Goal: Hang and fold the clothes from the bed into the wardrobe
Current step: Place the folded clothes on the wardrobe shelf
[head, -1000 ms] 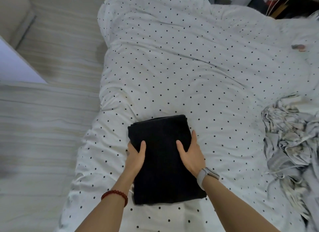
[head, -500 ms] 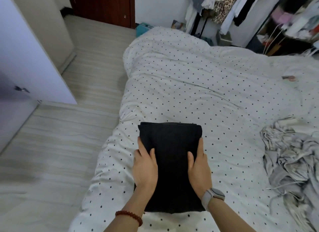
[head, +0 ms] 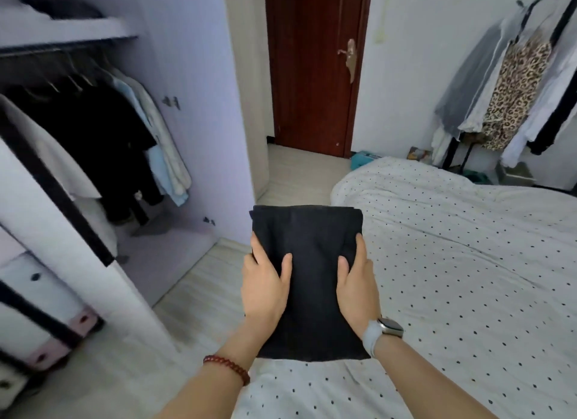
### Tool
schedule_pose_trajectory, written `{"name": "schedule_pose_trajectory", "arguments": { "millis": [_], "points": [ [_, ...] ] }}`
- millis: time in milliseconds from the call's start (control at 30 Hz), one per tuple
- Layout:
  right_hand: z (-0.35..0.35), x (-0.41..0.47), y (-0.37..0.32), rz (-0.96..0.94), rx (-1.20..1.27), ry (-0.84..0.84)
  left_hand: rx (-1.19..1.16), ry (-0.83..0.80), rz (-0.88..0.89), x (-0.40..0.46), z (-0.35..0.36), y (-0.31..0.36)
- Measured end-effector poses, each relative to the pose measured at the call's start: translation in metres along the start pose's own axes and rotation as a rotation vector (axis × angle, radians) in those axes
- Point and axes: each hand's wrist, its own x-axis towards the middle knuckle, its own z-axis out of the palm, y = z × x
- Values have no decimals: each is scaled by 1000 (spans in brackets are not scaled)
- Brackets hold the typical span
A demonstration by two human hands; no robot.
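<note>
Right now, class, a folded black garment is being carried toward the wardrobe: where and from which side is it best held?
Grip the folded black garment at its two long side edges, one hand from each side, as the left hand and right hand do now. It is a flat limp rectangle, so thumbs on top with fingers likely beneath keep the folds together.

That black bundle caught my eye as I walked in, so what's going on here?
A person holds a folded black garment between both hands, left hand and right hand each with a grip on one side edge. It is lifted off the polka-dot bed and points toward the open wardrobe, where clothes already hang. It is not yet put away.
</note>
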Motion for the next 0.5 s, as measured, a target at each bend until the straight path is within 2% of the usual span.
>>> {"name": "schedule_pose_trajectory", "arguments": {
  "millis": [233,400,433,500],
  "points": [
    [39,17,-135,-219,172,-3,36,163,64,84,-115,-37],
    [96,51,-236,-270,352,3,53,239,134,163,-196,-67],
    [119,64,-275,-283,407,21,71,272,172,196,-223,-82],
    [122,75,-290,-309,412,56,71,295,188,212,-235,-78]
  ]
}}
